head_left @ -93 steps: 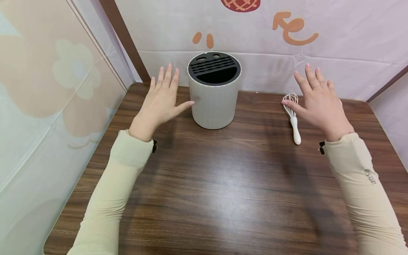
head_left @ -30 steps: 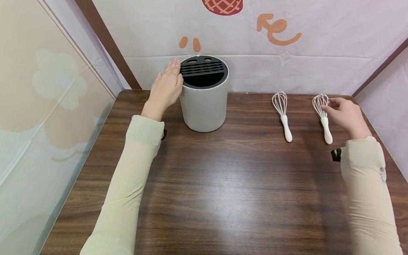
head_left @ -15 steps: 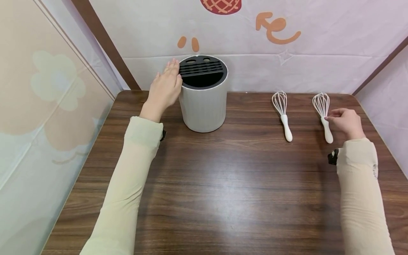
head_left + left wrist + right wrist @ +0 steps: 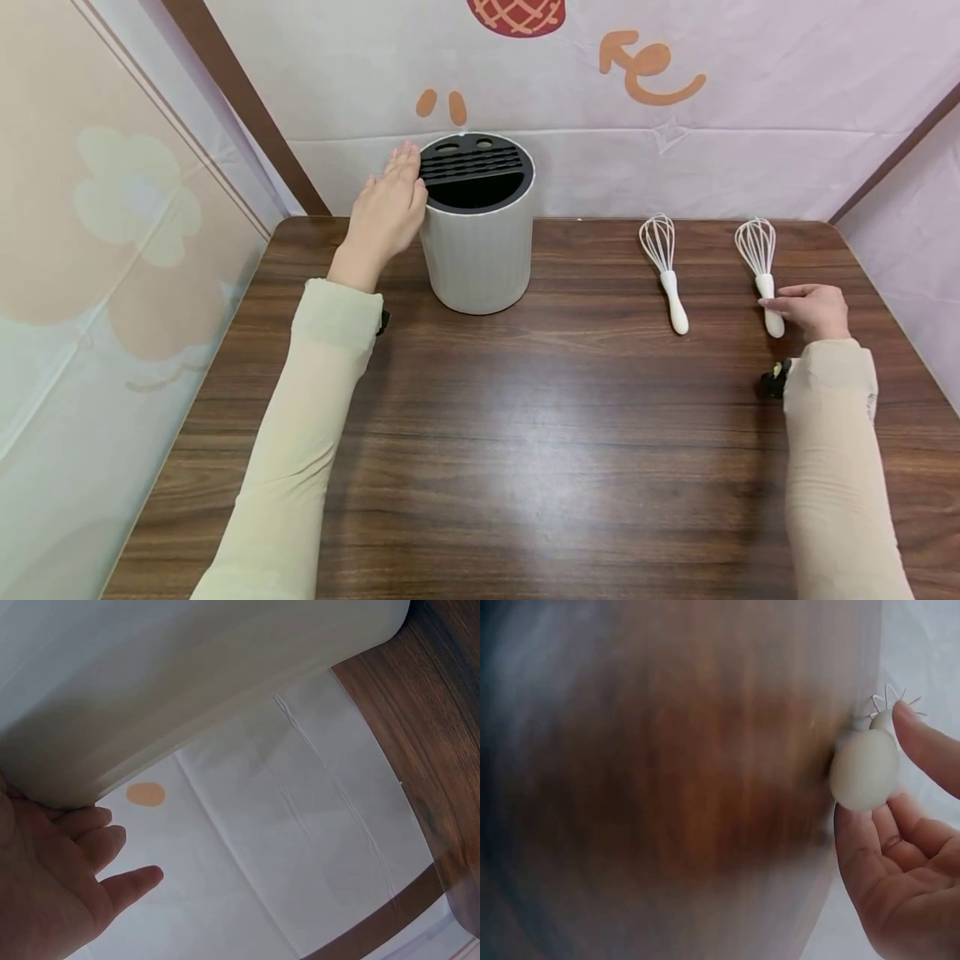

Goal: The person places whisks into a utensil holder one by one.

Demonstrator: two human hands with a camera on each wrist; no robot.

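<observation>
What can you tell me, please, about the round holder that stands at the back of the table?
The holder is an upright, pale grey-white cylinder with faint vertical ribs, plastic by its look. Its black top insert has two round holes at the back, several narrow slots and one wide opening in front; nothing stands in it. It stands on the wooden table near the back wall. The left hand rests flat against its left side near the rim.

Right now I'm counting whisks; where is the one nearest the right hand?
In the head view, that whisk lies at the table's far right, right of the other whisk, its handle at the right hand's fingertips.
</observation>
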